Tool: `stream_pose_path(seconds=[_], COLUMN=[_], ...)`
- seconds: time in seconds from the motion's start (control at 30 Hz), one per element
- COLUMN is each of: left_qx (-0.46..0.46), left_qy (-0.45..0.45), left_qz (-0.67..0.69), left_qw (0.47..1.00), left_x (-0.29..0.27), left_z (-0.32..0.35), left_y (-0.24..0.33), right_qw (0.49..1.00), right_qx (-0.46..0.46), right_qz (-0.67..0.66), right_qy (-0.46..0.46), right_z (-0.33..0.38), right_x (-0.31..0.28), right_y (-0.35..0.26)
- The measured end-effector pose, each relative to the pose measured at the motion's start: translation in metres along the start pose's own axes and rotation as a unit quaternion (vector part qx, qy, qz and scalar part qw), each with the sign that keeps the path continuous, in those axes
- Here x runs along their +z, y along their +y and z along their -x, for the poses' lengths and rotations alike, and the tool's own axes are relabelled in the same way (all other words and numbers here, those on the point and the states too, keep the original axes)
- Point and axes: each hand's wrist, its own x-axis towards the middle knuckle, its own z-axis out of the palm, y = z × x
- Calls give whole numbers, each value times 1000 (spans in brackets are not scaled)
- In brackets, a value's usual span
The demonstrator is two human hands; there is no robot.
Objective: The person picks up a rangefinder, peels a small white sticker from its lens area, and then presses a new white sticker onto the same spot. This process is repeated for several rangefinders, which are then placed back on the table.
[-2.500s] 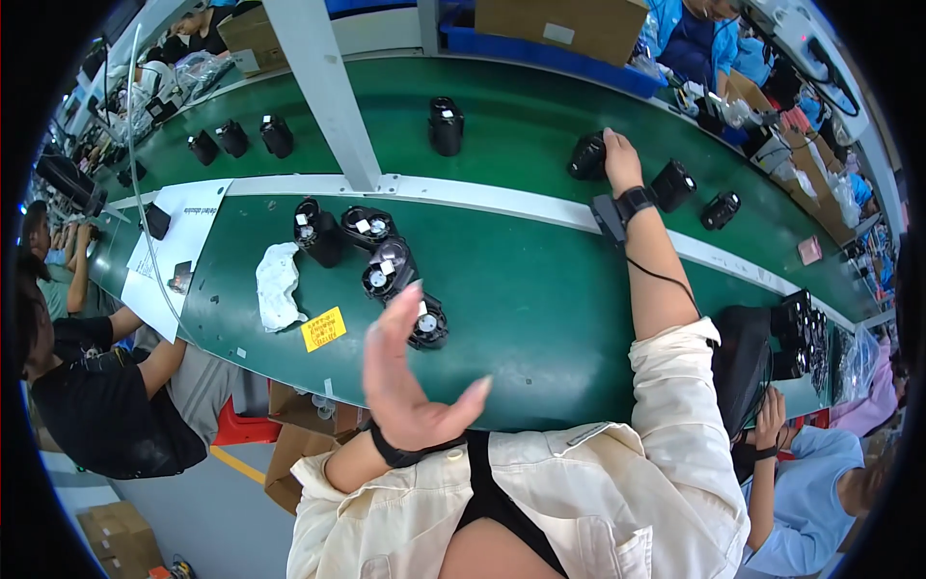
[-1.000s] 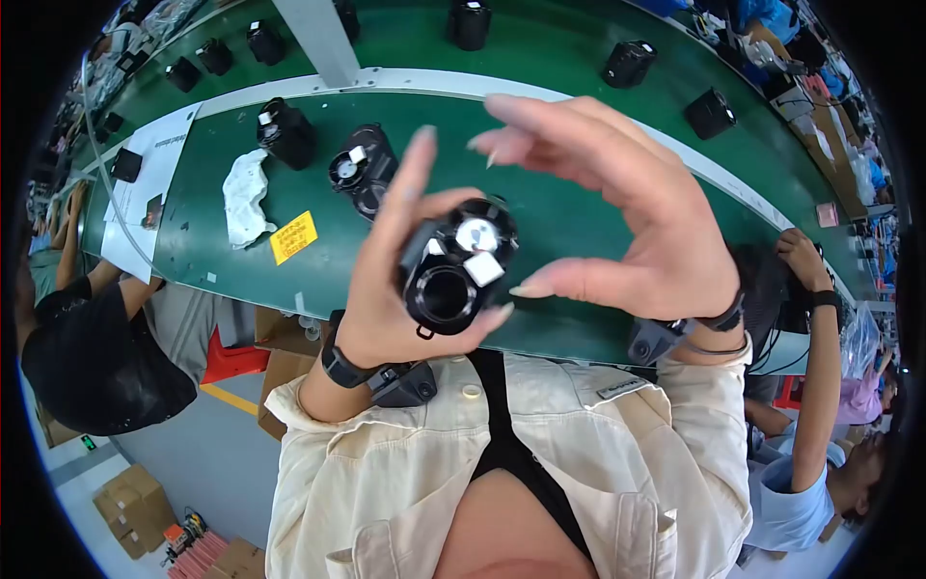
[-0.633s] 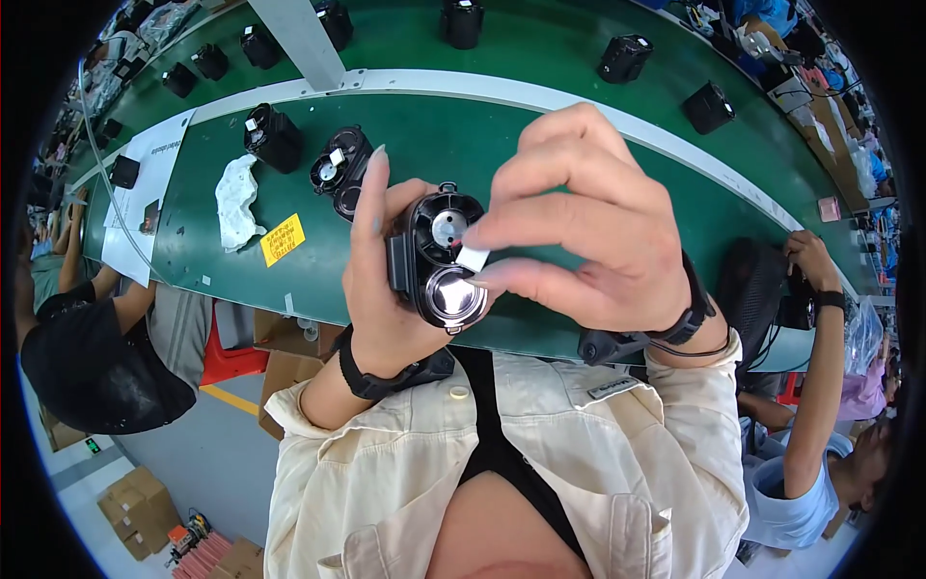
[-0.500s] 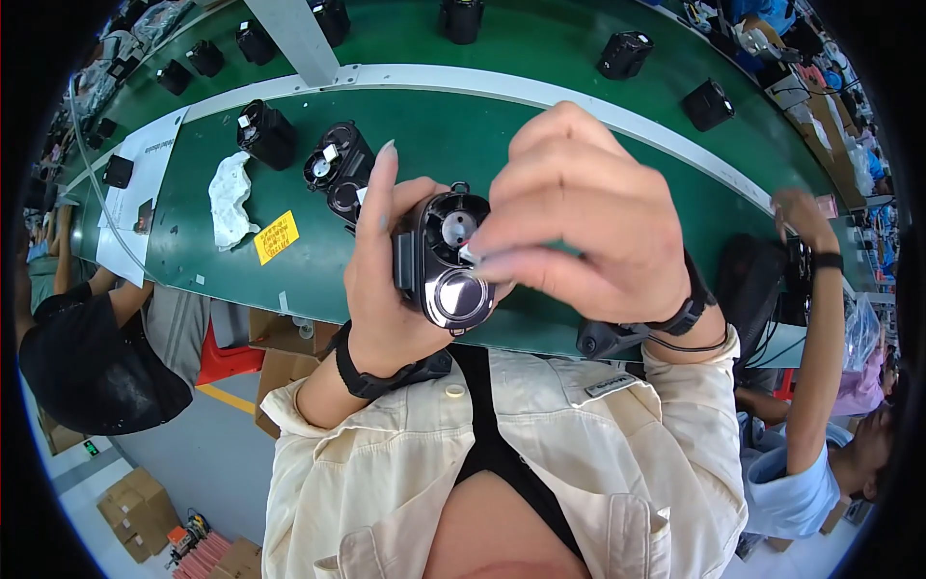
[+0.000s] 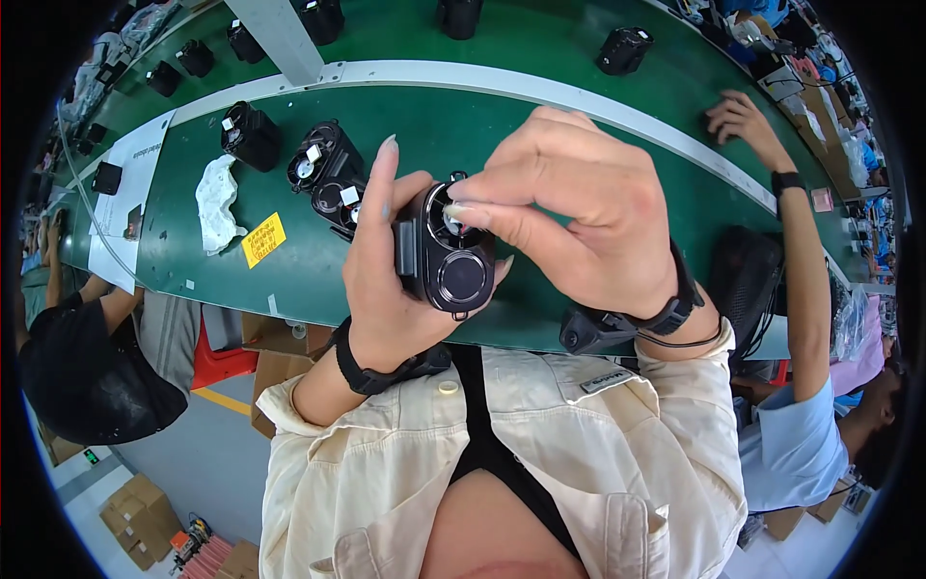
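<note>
My left hand [image 5: 371, 261] is wrapped round a glossy black device [image 5: 461, 282] with two round parts, tilted up toward me. Its lower round part is a dark capped disc, and the upper one is an open recess. Thumb and forefinger of my right hand [image 5: 588, 207] pinch at that recess on a small white piece, mostly hidden by the fingertips. Just left of my left hand, two similar black devices [image 5: 323, 154] with white tabs lie close together on the green table [image 5: 299, 261].
Another black device [image 5: 251, 137] stands farther left, near a crumpled white cloth [image 5: 219, 205] and a yellow note [image 5: 263, 240]. Several more stand beyond the white rail [image 5: 434, 75]. A black bag [image 5: 748, 289] lies at the right. A co-worker's hand [image 5: 743, 124] reaches over the far table.
My right hand's pinch has moved from between the two round parts up to the upper recess. The co-worker's hand has reached forward to where a black device stood in view.
</note>
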Motion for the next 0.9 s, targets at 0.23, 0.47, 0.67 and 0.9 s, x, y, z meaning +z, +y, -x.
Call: stream_pose_path(seconds=[0.23, 0.47, 0.67, 0.9], left_qx=[4, 3, 7, 5], left_qy=[13, 31, 38, 37], left_qz=[-14, -37, -29, -17], left_qw=[1000, 999, 999, 999], left_x=[1, 2, 0, 1], left_z=[-1, -4, -4, -2], left_y=[-2, -1, -4, 1], right_qw=[986, 994, 997, 996], right_qx=[-90, -68, 34, 18], right_qz=[139, 61, -49, -59], right_qy=[-33, -57, -46, -67], right_z=[-1, -3, -3, -6], right_x=[-7, -14, -8, -12], right_y=[-2, -2, -3, 1])
